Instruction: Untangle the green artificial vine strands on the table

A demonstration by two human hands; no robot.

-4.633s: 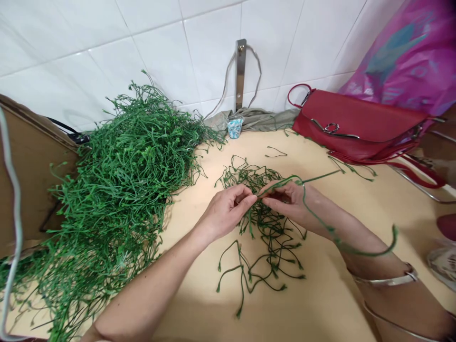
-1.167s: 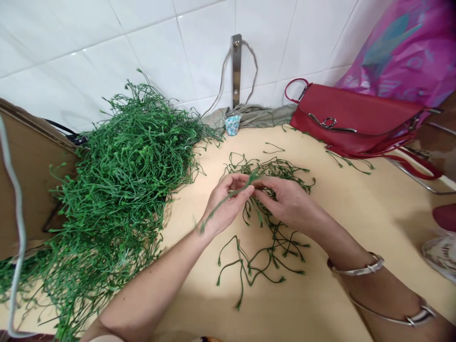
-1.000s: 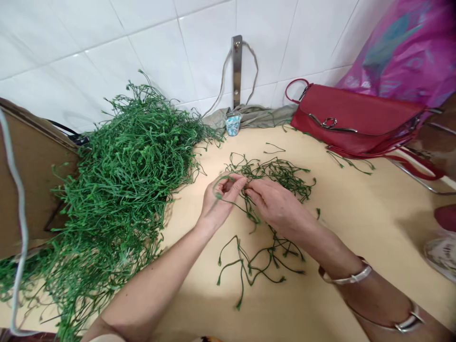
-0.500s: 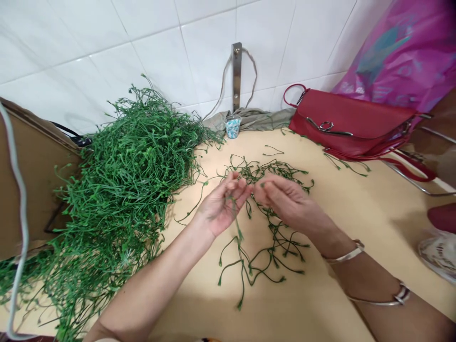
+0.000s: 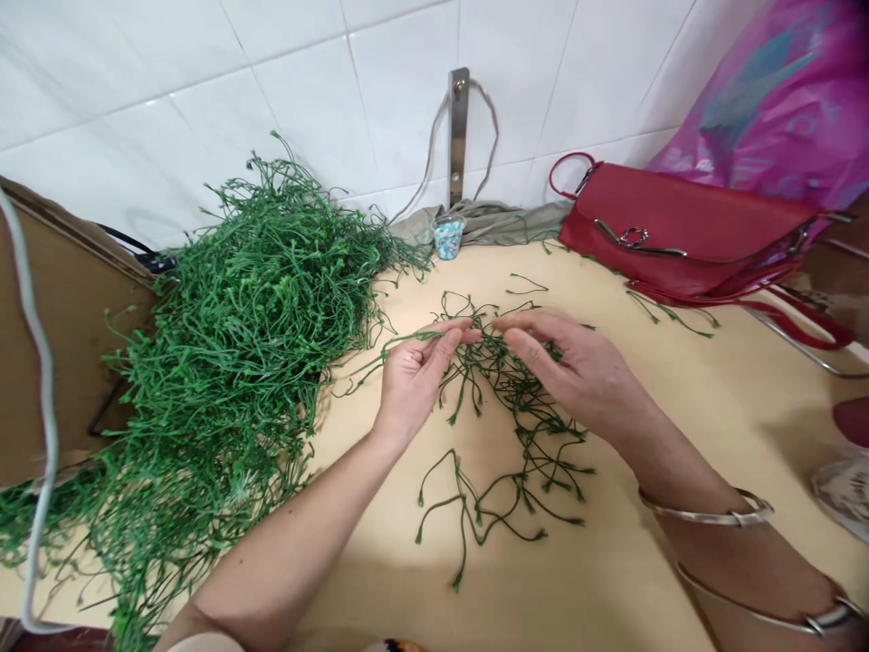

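Observation:
My left hand (image 5: 417, 371) pinches a thin green artificial stem (image 5: 407, 337) between thumb and fingers. The stem's free part curves out to the left over the table. Facing it, my right hand (image 5: 570, 362) has thumb and forefinger apart, with nothing visible between them. A small gap separates the two hands' fingertips. Beneath and between them lies a loose scatter of green stems (image 5: 522, 389) with small bud-like tips. More of the scatter (image 5: 479, 521) spreads toward me. To the left rises a large heap of the same stems (image 5: 272, 290).
A small clear cup with blue and white bits (image 5: 448, 238) stands by the tiled wall. Right of it lie a red handbag (image 5: 685, 226) and a purple plastic bag (image 5: 787, 118). At left are a cardboard box (image 5: 68, 344) and a white cable (image 5: 42, 389).
My left hand has turned from palm up to a pinch, its stem now extending leftward. My right hand's fingers have come apart from a closed pinch. The view has shifted slightly.

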